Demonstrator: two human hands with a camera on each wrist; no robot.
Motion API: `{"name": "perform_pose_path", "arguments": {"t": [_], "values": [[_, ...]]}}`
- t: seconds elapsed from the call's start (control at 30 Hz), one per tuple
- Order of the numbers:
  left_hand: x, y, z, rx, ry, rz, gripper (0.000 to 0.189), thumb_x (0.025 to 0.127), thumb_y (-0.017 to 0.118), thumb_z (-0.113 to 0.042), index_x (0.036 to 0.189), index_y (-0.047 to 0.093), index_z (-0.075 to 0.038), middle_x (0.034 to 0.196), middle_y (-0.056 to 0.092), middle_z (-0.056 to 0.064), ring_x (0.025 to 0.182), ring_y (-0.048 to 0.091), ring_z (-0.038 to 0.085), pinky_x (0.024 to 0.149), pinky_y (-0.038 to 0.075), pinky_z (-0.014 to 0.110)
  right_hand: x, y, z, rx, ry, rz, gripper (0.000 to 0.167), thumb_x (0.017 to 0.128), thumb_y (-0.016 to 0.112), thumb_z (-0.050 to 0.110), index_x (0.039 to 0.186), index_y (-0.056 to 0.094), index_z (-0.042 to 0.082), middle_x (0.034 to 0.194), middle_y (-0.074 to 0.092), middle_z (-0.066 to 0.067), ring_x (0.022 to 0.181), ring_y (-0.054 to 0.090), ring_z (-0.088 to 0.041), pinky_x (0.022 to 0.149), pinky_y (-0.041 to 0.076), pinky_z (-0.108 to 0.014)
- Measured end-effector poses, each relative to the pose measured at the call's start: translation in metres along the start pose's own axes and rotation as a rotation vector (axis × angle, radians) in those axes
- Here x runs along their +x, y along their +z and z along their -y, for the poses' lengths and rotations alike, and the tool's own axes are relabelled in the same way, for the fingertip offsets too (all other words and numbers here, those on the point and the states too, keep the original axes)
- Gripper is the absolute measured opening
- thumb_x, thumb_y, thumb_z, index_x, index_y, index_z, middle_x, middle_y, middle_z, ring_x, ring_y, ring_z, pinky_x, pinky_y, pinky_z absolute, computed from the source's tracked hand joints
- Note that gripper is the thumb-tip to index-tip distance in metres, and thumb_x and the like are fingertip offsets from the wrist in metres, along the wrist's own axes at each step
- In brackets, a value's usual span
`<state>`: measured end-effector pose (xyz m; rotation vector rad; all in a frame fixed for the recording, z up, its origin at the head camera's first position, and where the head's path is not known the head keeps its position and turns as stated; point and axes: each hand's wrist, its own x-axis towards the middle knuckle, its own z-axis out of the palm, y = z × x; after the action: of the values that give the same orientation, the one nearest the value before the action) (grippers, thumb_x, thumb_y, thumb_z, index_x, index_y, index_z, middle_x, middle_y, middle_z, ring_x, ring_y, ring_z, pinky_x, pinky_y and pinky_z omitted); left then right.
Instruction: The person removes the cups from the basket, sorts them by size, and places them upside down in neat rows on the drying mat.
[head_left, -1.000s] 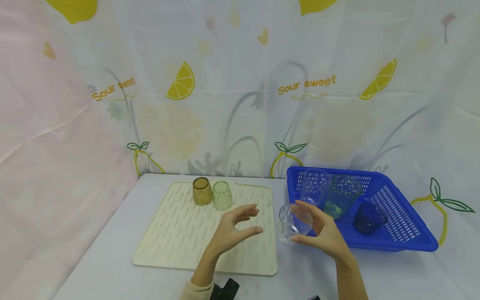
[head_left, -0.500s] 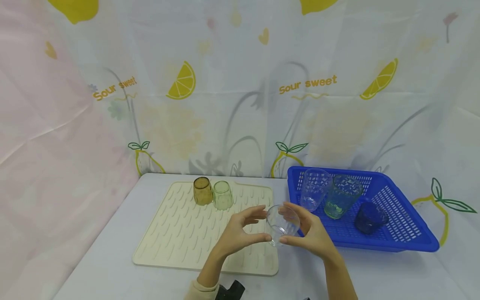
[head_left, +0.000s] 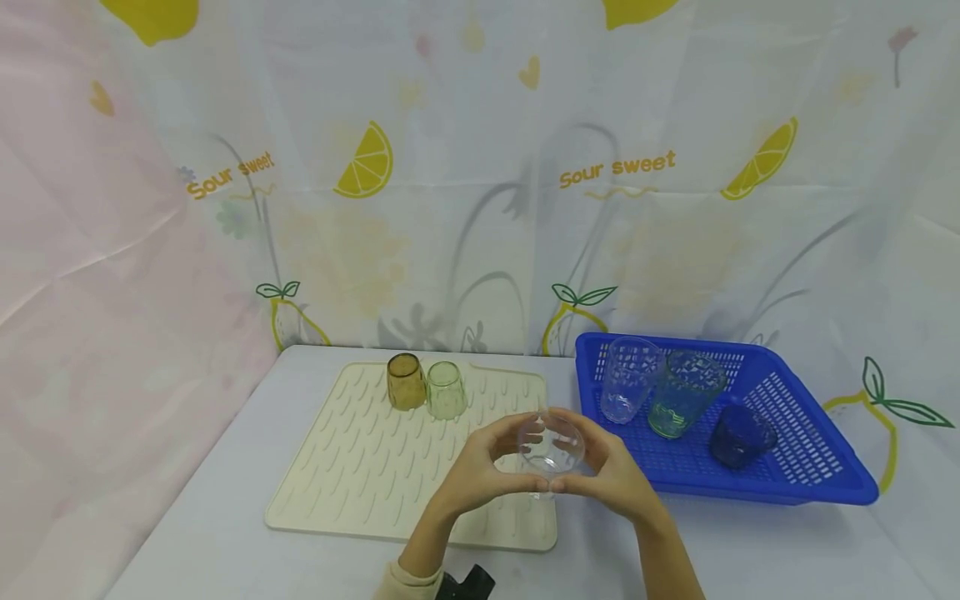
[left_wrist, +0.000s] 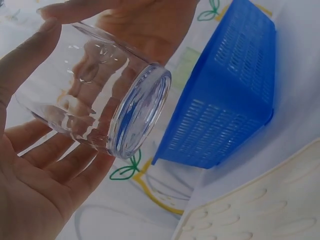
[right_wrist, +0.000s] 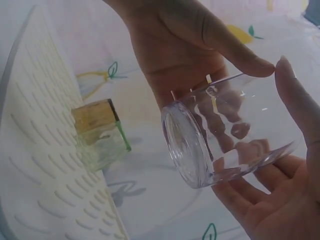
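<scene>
A clear glass (head_left: pixel 551 446) is held up by both hands above the right edge of the cream drying mat (head_left: pixel 352 475). My left hand (head_left: pixel 480 475) curls round its left side, and my right hand (head_left: pixel 615 475) grips the opposite side. The thumbs meet at the near side, while the other fingers show through the far wall. In the left wrist view the thick glass base (left_wrist: pixel 142 112) is free of the fingers and points toward the mat. Seen from the right wrist, the glass (right_wrist: pixel 187 145) is tilted in that picture, with nothing visible inside.
An amber glass (head_left: pixel 406 383) and a pale green glass (head_left: pixel 446 392) stand side by side at the mat's back. On the right, a blue basket (head_left: pixel 757 493) holds a tall clear glass (head_left: pixel 628 383), a blue-green glass (head_left: pixel 681 400) and a dark blue glass (head_left: pixel 741 437).
The right hand has brought the clear glass left, from beside the basket to over the mat's edge. The left hand, apart from it at first, has moved right and now holds it too.
</scene>
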<state>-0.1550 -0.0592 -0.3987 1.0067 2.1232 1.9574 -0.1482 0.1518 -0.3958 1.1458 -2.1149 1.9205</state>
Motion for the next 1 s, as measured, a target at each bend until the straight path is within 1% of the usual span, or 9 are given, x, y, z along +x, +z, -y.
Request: {"name": "perform_pose_path", "arguments": {"t": [0.07,0.17,0.33,0.5,0.63,0.7,0.83,0.93,1.0], "values": [[0.0,-0.001,0.0,-0.022,0.007,0.005,0.071,0.076,0.08,-0.018,0.137,0.046,-0.004,0.13,0.055,0.015,0.116,0.055,0.036,0.099,0.047,0.04,0.0,0.001,-0.001,0.03,0.007,0.026,0.072,0.076,0.072,-0.008,0.137,0.034,-0.011,0.136,0.038,-0.037,0.128,0.044,-0.009,0.102,0.044,-0.027],[-0.001,-0.002,0.0,-0.033,0.012,0.011,0.072,0.074,0.08,-0.011,0.136,0.045,0.0,0.131,0.054,0.017,0.115,0.056,0.034,0.1,0.047,0.04,0.0,0.003,-0.002,0.07,0.018,0.056,0.073,0.078,0.071,-0.006,0.139,0.031,-0.011,0.141,0.029,-0.038,0.131,0.04,-0.007,0.103,0.044,-0.028],[-0.002,-0.003,-0.001,0.003,0.001,0.009,0.072,0.072,0.079,-0.006,0.135,0.045,0.001,0.128,0.056,0.017,0.115,0.057,0.029,0.1,0.046,0.035,-0.002,0.005,-0.004,0.103,0.021,0.073,0.077,0.079,0.072,-0.004,0.14,0.026,-0.014,0.143,0.019,-0.042,0.131,0.04,-0.009,0.102,0.044,-0.03],[-0.003,-0.003,-0.006,0.059,0.015,-0.025,0.072,0.071,0.08,-0.008,0.134,0.046,0.001,0.127,0.057,0.014,0.116,0.054,0.027,0.1,0.046,0.036,-0.006,0.009,-0.011,0.135,0.048,0.086,0.081,0.078,0.073,-0.002,0.142,0.024,-0.011,0.139,0.027,-0.042,0.126,0.048,-0.015,0.102,0.044,-0.029],[-0.002,-0.003,-0.01,0.054,0.041,-0.051,0.072,0.071,0.08,-0.007,0.134,0.045,0.002,0.127,0.057,0.015,0.117,0.054,0.027,0.101,0.046,0.036,-0.01,0.017,-0.021,0.172,0.111,0.109,0.08,0.08,0.072,-0.002,0.143,0.024,-0.008,0.139,0.031,-0.039,0.125,0.049,-0.014,0.1,0.045,-0.026],[-0.001,-0.003,-0.012,0.046,0.057,-0.062,0.071,0.072,0.079,-0.006,0.134,0.045,0.001,0.125,0.058,0.015,0.117,0.054,0.027,0.101,0.046,0.036,-0.011,0.022,-0.026,0.192,0.148,0.113,0.079,0.08,0.071,-0.002,0.143,0.025,-0.009,0.14,0.033,-0.037,0.124,0.05,-0.013,0.1,0.046,-0.027],[0.0,-0.003,-0.013,0.016,0.102,-0.076,0.07,0.072,0.078,-0.003,0.133,0.045,0.002,0.122,0.059,0.017,0.115,0.056,0.029,0.1,0.047,0.036,-0.011,0.029,-0.033,0.245,0.222,0.097,0.074,0.08,0.072,0.001,0.138,0.028,-0.014,0.133,0.045,-0.029,0.113,0.057,-0.014,0.093,0.052,-0.035],[0.0,-0.003,-0.012,-0.006,0.141,-0.077,0.07,0.072,0.077,0.001,0.133,0.043,0.003,0.122,0.058,0.02,0.114,0.055,0.032,0.099,0.047,0.039,-0.012,0.03,-0.036,0.277,0.246,0.081,0.067,0.081,0.07,0.001,0.134,0.032,-0.016,0.121,0.055,-0.022,0.105,0.061,-0.015,0.085,0.056,-0.035],[-0.001,-0.004,-0.011,-0.021,0.15,-0.076,0.07,0.073,0.077,0.003,0.134,0.042,0.003,0.122,0.057,0.022,0.115,0.055,0.033,0.099,0.047,0.04,-0.012,0.03,-0.037,0.29,0.242,0.069,0.058,0.082,0.069,0.001,0.127,0.038,-0.016,0.12,0.057,-0.019,0.105,0.061,-0.016,0.084,0.056,-0.032]]}}
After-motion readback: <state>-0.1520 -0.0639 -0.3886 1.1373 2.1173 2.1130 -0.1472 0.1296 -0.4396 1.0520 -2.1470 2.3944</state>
